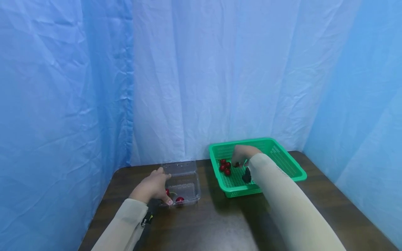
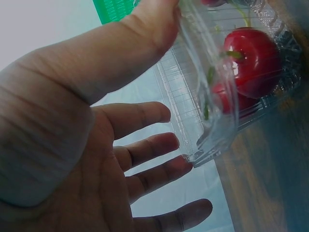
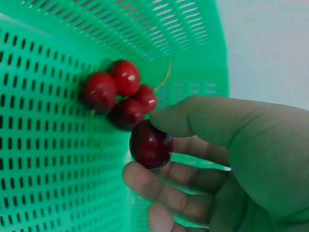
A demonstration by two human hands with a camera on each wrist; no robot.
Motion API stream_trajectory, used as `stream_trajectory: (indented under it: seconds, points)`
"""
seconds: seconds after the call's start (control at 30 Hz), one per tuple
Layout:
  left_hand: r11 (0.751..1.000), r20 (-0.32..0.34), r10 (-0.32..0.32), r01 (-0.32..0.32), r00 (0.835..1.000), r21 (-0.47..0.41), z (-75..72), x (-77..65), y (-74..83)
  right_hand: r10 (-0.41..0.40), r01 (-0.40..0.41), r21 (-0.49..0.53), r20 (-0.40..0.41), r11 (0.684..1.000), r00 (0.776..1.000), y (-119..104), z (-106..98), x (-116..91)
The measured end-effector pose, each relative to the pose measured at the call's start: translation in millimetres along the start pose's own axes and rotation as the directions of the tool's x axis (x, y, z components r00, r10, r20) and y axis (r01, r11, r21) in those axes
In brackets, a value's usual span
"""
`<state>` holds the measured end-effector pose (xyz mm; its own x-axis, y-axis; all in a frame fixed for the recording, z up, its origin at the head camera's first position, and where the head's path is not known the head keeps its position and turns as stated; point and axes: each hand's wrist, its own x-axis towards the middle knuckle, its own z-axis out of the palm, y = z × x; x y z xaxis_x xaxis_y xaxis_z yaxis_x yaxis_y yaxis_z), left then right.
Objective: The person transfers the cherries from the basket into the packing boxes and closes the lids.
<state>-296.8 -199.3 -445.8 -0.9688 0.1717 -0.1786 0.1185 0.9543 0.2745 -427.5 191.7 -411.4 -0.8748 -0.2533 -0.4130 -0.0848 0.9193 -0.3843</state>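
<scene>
A clear plastic box (image 1: 187, 189) with its lid folded back stands at the left, and red cherries (image 2: 256, 63) with green stems lie inside. My left hand (image 1: 152, 186) is spread along its left side, the thumb at the rim and the other fingers extended, some tips at the box edge. Over at the right, my right hand (image 1: 244, 153) reaches down into a green plastic basket (image 1: 296, 171). Between thumb and fingers it pinches a dark red cherry (image 3: 150, 145). Several more cherries (image 3: 99, 92) cluster on the basket floor beside that hand, some with stems showing.
Both containers stand on a dark wooden table (image 1: 216, 226). Behind it hangs a pale blue curtain (image 1: 201, 80), with more blue cloth on the left and right. The right sleeve (image 1: 282, 195) passes over the basket's near rim.
</scene>
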Motion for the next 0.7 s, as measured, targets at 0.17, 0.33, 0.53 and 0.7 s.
stream_trajectory:
  seconds: [0.17,0.33,0.53,0.7]
  points:
    - [1.0,-0.004,0.004,-0.004,1.0,0.007,0.7,0.5,-0.2,-0.064,0.064,0.036,-0.014,0.997,0.998,-12,-11,-8]
    - [1.0,-0.008,0.008,-0.008,1.0,0.002,1.1,0.7,-0.3,-0.157,0.16,0.044,-0.059,0.986,0.986,-33,-15,-18]
    - [1.0,-0.005,0.01,-0.01,1.0,0.001,0.7,0.6,-0.6,-0.228,0.229,-0.006,-0.125,0.973,0.966,-65,-6,-28]
    - [1.0,-0.003,0.01,-0.01,1.0,-0.003,0.9,0.6,-0.7,-0.343,0.34,-0.046,-0.128,0.939,0.93,-94,10,-37]
